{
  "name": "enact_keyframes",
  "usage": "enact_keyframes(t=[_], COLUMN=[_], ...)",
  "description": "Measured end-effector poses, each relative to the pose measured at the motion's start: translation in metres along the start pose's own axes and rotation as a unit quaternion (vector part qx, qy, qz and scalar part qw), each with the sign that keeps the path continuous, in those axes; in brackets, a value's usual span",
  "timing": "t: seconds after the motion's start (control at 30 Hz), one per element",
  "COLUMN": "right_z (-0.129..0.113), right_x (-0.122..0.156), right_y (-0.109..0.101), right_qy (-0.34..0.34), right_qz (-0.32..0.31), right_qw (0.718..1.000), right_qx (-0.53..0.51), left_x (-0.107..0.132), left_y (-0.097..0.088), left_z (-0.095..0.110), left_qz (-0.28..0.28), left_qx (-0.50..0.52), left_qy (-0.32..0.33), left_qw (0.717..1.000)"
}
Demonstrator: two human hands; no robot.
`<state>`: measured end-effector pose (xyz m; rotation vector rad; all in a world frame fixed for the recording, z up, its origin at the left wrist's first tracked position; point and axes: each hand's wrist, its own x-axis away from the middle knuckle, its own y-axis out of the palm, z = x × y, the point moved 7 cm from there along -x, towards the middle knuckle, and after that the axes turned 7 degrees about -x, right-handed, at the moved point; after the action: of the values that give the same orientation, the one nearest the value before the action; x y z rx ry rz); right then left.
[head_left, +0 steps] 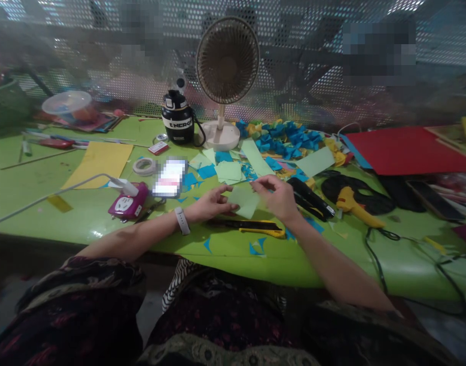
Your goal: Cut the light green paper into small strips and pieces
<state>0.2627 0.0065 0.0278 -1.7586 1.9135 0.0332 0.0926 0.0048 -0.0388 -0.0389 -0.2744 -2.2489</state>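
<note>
A small light green paper square (245, 201) is held up just above the table. My left hand (213, 202) grips its left edge between thumb and fingers. My right hand (274, 194) is closed in a pinch at the paper's upper right corner. Just below the paper lies a yellow and black utility knife (261, 227). A black stapler (311, 199) rests to the right of my right hand. Behind the hands are a stack of light green paper squares (230, 172) and a light green strip (257, 158).
Blue and yellow folded paper pieces (294, 137) are heaped beside a fan (228, 61). Right: a yellow glue gun (358, 207) and red sheets (412, 150). Left: a phone (170, 178), a tape roll (144, 166), a purple power socket (129, 202) and a black jug (178, 119).
</note>
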Motion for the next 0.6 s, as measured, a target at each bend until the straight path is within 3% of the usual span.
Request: enact_keyframes(t=[0.1, 0.17, 0.4, 0.6], right_z=[0.005, 0.007, 0.004, 0.006], right_x=[-0.006, -0.006, 0.006, 0.009], right_y=[-0.015, -0.016, 0.009, 0.015], right_qy=[0.033, 0.058, 0.118, 0.131], right_qz=[0.028, 0.014, -0.118, -0.119], right_qw=[0.999, 0.998, 0.985, 0.981], right_qx=[-0.008, -0.032, -0.046, -0.082], left_x=[-0.001, -0.002, -0.002, 0.0], left_y=[-0.003, -0.004, -0.007, -0.006], left_z=[-0.001, -0.001, 0.007, 0.013], left_qz=[0.007, 0.007, 0.032, 0.031], left_qx=[-0.001, -0.003, 0.031, 0.022], left_qy=[-0.006, -0.007, 0.028, 0.037], left_qw=[1.0, 1.0, 0.999, 0.999])
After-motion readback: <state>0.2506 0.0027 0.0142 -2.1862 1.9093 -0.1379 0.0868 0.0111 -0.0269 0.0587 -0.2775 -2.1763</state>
